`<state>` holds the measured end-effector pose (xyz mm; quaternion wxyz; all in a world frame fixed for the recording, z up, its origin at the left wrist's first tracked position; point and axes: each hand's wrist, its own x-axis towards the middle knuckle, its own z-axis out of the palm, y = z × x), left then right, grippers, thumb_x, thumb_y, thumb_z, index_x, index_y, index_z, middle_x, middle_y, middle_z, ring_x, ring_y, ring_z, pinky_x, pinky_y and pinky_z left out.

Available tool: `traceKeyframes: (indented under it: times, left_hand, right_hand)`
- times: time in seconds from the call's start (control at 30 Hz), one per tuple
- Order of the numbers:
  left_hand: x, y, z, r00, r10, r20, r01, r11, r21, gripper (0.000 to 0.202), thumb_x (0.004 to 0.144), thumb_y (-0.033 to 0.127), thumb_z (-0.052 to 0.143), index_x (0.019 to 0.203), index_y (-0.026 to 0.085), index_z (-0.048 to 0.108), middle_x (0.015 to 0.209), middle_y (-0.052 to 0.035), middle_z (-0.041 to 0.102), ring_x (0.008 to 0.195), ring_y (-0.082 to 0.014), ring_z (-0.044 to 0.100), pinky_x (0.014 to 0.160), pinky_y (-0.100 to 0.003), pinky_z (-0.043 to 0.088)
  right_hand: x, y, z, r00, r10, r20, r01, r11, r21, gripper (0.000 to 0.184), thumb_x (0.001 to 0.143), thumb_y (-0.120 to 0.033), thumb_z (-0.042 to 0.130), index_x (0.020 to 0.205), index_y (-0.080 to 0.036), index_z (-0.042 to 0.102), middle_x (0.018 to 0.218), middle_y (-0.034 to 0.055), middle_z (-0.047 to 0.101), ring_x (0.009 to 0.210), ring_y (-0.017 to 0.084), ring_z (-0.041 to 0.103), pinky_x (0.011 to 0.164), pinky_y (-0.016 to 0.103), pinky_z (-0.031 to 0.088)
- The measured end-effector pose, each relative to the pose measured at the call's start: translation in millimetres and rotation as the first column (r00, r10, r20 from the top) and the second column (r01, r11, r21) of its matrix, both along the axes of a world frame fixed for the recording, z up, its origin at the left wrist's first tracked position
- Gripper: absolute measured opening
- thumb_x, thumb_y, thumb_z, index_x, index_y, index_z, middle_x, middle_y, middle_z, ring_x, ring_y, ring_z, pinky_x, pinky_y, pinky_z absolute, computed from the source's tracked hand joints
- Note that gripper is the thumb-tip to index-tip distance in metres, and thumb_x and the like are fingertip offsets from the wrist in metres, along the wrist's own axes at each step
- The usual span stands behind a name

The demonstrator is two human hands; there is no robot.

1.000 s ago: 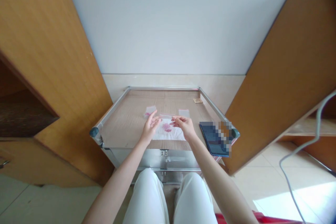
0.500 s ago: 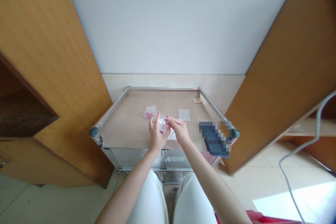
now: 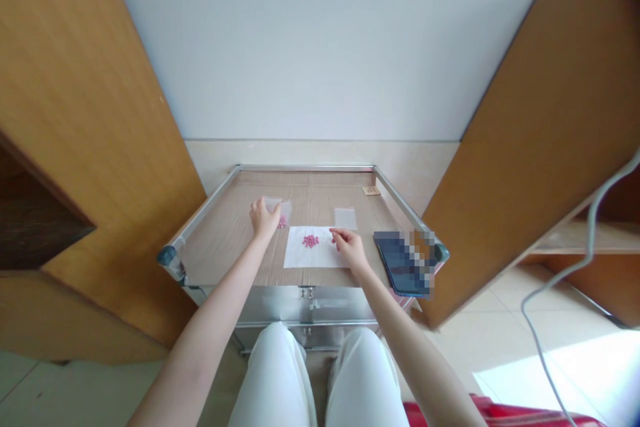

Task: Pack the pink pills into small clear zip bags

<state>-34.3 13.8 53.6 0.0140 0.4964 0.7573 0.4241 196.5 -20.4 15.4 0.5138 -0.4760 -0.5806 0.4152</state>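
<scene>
A sheet of white paper (image 3: 299,255) lies on the tabletop with a small heap of pink beads (image 3: 311,241) on it. My left hand (image 3: 265,217) is over the near-left side of a clear plastic bag (image 3: 285,207) with pink beads in it. Its thumb and fingers are apart; part of the bag is hidden beneath them. Over the paper's right side is my right hand (image 3: 349,247), fingers drawn together and pointing left. A few pink specks show by its fingertips, but whether they are held cannot be made out.
Another clear bag (image 3: 345,217) lies flat behind the paper. A dark phone (image 3: 397,267), partly blurred out, rests at the right edge. A small tan card (image 3: 371,191) is at the back right. Metal rails (image 3: 305,167) border the tabletop. Wooden cabinets (image 3: 505,140) stand on both sides.
The bag that both hands held is no longer between them. Pink beads now lie heaped on the paper. My left hand moved left to the other bag; my right hand moved slightly right and down.
</scene>
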Motion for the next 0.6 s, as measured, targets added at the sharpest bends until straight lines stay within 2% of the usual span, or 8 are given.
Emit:
traceKeyframes:
  times: [0.13,0.27,0.53,0.6]
  left_hand:
    - [-6.8,33.1,1.2,1.000,0.013,-0.027,-0.016,0.990,-0.142,0.059,0.071,0.046,0.043,0.118,0.010,0.040,0.119,-0.0177,0.042,0.113,-0.0297,0.037,0.092,-0.038,0.029]
    - [-6.1,50.7,-2.2,0.996,-0.041,-0.082,0.019,0.967,-0.254,0.062,0.068,0.051,0.045,0.117,0.012,0.041,0.121,-0.0174,0.043,0.113,-0.0326,0.036,0.088,-0.042,0.032]
    - [-5.5,66.4,-12.7,0.998,-0.042,-0.046,0.026,0.953,-0.301,0.066,0.066,0.055,0.046,0.113,0.009,0.044,0.117,-0.0217,0.046,0.112,-0.0368,0.036,0.083,-0.044,0.034]
    - [-5.7,67.2,-17.6,0.996,-0.084,-0.026,0.072,0.952,-0.298,0.065,0.065,0.056,0.046,0.110,0.010,0.046,0.114,-0.0226,0.048,0.111,-0.0370,0.038,0.083,-0.045,0.033]
  right_hand:
    - [1.0,3.0,-12.6,0.999,0.015,0.049,-0.014,1.000,-0.021,0.028,0.066,-0.032,0.049,0.083,-0.016,0.065,0.062,0.0026,0.061,0.052,0.013,0.051,0.051,0.024,0.039]
    - [1.9,3.0,-18.9,0.995,0.049,0.088,-0.048,0.999,-0.011,0.029,0.067,-0.032,0.048,0.085,-0.016,0.064,0.059,0.0017,0.058,0.053,0.013,0.050,0.051,0.024,0.039]
    - [4.0,3.8,-21.3,0.986,0.070,0.151,-0.076,0.997,0.035,0.029,0.070,-0.032,0.047,0.085,-0.017,0.065,0.065,0.0032,0.061,0.058,0.015,0.052,0.054,0.025,0.040]
    - [3.9,3.9,-21.1,0.986,0.069,0.152,-0.075,0.997,0.032,0.029,0.070,-0.033,0.047,0.085,-0.017,0.065,0.066,0.0033,0.062,0.057,0.014,0.052,0.054,0.026,0.040]
